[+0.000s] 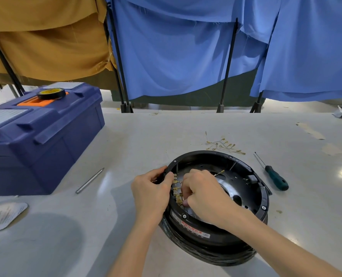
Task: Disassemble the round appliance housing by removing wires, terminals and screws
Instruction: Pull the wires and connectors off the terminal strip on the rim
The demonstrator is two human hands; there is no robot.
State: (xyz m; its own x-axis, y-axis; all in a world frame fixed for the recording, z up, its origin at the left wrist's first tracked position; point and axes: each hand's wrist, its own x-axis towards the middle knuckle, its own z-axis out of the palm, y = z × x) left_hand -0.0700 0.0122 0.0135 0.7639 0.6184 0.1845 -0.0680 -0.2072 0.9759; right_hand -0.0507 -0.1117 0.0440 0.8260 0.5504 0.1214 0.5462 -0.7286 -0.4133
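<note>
The round black appliance housing (pixel 244 176) lies open side up on the grey table. My left hand (pixel 151 191) grips its left rim, thumb over the edge. My right hand (pixel 203 189) reaches inside with curled fingers and pinches at a row of brass terminals (pixel 176 189) along the left inner wall. A thin wire with a brass end (pixel 220 172) sticks out past the right hand's knuckles. A pile of loose wires with brass terminals (pixel 223 145) lies on the table behind the housing. Silver screws (pixel 184 216) sit in the rim.
A green-handled screwdriver (pixel 274 175) lies right of the housing. A metal rod (pixel 89 180) lies to the left. A blue toolbox (pixel 40 136) with a tape roll (pixel 51 93) on top stands at far left. A plastic packet (pixel 6 214) lies near the left front edge.
</note>
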